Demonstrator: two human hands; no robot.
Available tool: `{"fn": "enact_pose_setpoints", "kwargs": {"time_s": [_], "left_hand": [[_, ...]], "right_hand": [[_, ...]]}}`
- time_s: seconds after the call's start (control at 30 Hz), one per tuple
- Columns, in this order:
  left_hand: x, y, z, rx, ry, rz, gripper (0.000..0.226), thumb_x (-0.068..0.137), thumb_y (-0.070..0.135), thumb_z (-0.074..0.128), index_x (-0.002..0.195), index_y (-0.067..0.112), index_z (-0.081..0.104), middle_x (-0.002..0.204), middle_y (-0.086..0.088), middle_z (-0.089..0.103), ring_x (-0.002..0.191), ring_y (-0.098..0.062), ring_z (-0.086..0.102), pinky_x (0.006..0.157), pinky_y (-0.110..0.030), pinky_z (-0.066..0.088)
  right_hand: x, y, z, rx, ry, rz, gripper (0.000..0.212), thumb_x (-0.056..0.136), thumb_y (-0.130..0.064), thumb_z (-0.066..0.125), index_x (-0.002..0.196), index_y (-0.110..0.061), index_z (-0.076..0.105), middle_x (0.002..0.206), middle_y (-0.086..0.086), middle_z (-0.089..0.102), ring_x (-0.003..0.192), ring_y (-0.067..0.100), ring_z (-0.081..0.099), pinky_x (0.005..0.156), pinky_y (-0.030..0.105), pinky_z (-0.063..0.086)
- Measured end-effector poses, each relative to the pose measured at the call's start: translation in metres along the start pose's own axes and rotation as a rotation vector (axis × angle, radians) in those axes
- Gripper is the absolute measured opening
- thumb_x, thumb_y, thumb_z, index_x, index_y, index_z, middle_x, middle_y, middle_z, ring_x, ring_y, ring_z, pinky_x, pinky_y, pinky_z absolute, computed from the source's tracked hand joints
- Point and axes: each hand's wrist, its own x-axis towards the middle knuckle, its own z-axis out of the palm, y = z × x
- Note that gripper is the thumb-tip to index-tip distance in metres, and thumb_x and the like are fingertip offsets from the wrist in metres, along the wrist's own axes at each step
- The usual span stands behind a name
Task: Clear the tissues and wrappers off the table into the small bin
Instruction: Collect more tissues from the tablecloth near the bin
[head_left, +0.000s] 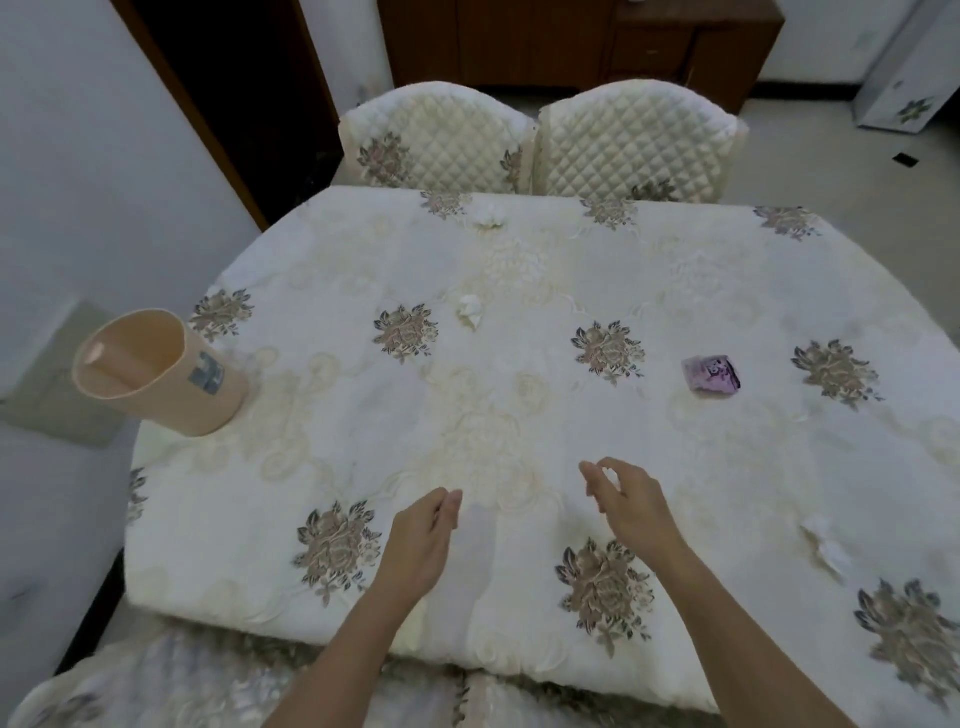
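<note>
A small peach bin (156, 371) stands at the table's left edge, its mouth tilted toward me. One crumpled white tissue (470, 310) lies near the table's middle, another tissue (488, 217) at the far edge by the chairs. A purple wrapper (711, 375) rests on the right side. A flat white tissue (826, 548) lies at the near right. My left hand (418, 540) hovers over the near edge, fingers loosely apart, holding nothing. My right hand (626, 501) hovers beside it, and a small white scrap shows at its fingertips; whether it is held I cannot tell.
The table (363, 415) wears a cream cloth with flower patterns. Two quilted chairs (436, 140) stand at the far side, a dark wooden cabinet (571, 41) behind them. A chair back shows at the bottom edge below my arms. A wall runs along the left.
</note>
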Motion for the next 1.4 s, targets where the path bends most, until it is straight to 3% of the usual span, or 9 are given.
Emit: {"fn": "enact_pose_setpoints", "kwargs": {"time_s": [0.13,0.23,0.3,0.43,0.53,0.67,1.0,1.1,1.4], "left_hand": [[-0.023,0.005,-0.018,-0.053,0.072,-0.006,0.044,0.103,0.036,0.042,0.062,0.019,0.036,0.053,0.006,0.037,0.048,-0.011,0.037,0.053,-0.029,0.031],[-0.042,0.007,-0.034,-0.09,0.112,-0.022,0.045,0.102,0.035,0.042,0.061,0.017,0.045,0.051,0.006,0.046,0.046,-0.009,0.044,0.051,-0.028,0.036],[-0.051,0.007,-0.049,-0.155,0.134,-0.045,0.041,0.103,0.032,0.043,0.065,0.017,0.053,0.051,0.006,0.047,0.047,-0.009,0.045,0.051,-0.029,0.037],[-0.069,-0.006,-0.091,-0.254,0.241,-0.088,0.035,0.103,0.027,0.044,0.075,0.017,0.063,0.053,0.008,0.05,0.048,-0.01,0.046,0.052,-0.032,0.039],[-0.081,-0.023,-0.127,-0.247,0.325,-0.106,0.043,0.103,0.037,0.039,0.066,0.018,0.047,0.051,0.01,0.041,0.048,-0.01,0.037,0.054,-0.034,0.032],[-0.084,-0.047,-0.183,-0.182,0.452,-0.092,0.048,0.102,0.041,0.04,0.064,0.012,0.031,0.058,-0.004,0.03,0.052,-0.016,0.031,0.055,-0.038,0.028],[-0.073,-0.154,-0.346,-0.135,0.447,-0.098,0.045,0.097,0.031,0.05,0.063,0.009,0.031,0.058,0.006,0.032,0.054,-0.008,0.031,0.052,-0.028,0.024],[-0.082,-0.183,-0.389,-0.145,0.483,-0.113,0.045,0.097,0.024,0.052,0.06,0.02,0.026,0.051,0.011,0.025,0.048,-0.006,0.024,0.045,-0.023,0.021],[-0.101,-0.23,-0.459,-0.127,0.539,-0.131,0.046,0.095,0.02,0.052,0.062,0.023,0.021,0.057,0.008,0.019,0.05,-0.008,0.019,0.047,-0.025,0.015]], "right_hand": [[-0.035,-0.017,0.016,0.052,0.009,0.01,0.043,0.098,-0.049,0.047,0.1,-0.014,0.072,0.089,-0.01,0.06,0.084,0.006,0.056,0.079,0.027,0.043],[-0.05,-0.033,0.034,0.071,0.014,-0.007,0.052,0.099,-0.05,0.04,0.058,-0.018,0.043,0.059,-0.002,0.044,0.053,0.011,0.04,0.056,0.03,0.032],[-0.05,-0.047,0.049,0.063,-0.001,-0.033,0.052,0.101,-0.045,0.037,0.06,-0.016,0.03,0.054,0.0,0.032,0.049,0.013,0.029,0.054,0.031,0.023],[-0.046,-0.085,0.087,0.002,-0.085,-0.144,0.05,0.104,-0.034,0.037,0.057,-0.016,0.033,0.052,-0.002,0.035,0.047,0.013,0.033,0.053,0.033,0.024],[-0.049,-0.117,0.119,-0.003,-0.113,-0.203,0.051,0.104,-0.032,0.038,0.055,-0.017,0.044,0.05,-0.003,0.043,0.048,0.014,0.043,0.053,0.032,0.031],[-0.053,-0.167,0.166,-0.041,-0.143,-0.303,0.051,0.103,-0.04,0.035,0.059,-0.015,0.03,0.054,0.005,0.034,0.049,0.016,0.034,0.054,0.034,0.022],[-0.06,-0.299,0.33,-0.124,-0.139,-0.37,0.052,0.103,-0.042,0.035,0.061,-0.014,0.027,0.053,0.003,0.029,0.049,0.014,0.029,0.054,0.035,0.023],[-0.065,-0.332,0.372,-0.153,-0.158,-0.389,0.051,0.104,-0.04,0.035,0.06,-0.016,0.026,0.052,-0.002,0.028,0.05,0.013,0.028,0.053,0.034,0.023],[-0.072,-0.388,0.44,-0.168,-0.221,-0.453,0.053,0.103,-0.038,0.038,0.056,-0.017,0.027,0.048,-0.005,0.03,0.047,0.011,0.032,0.049,0.026,0.024]]}}
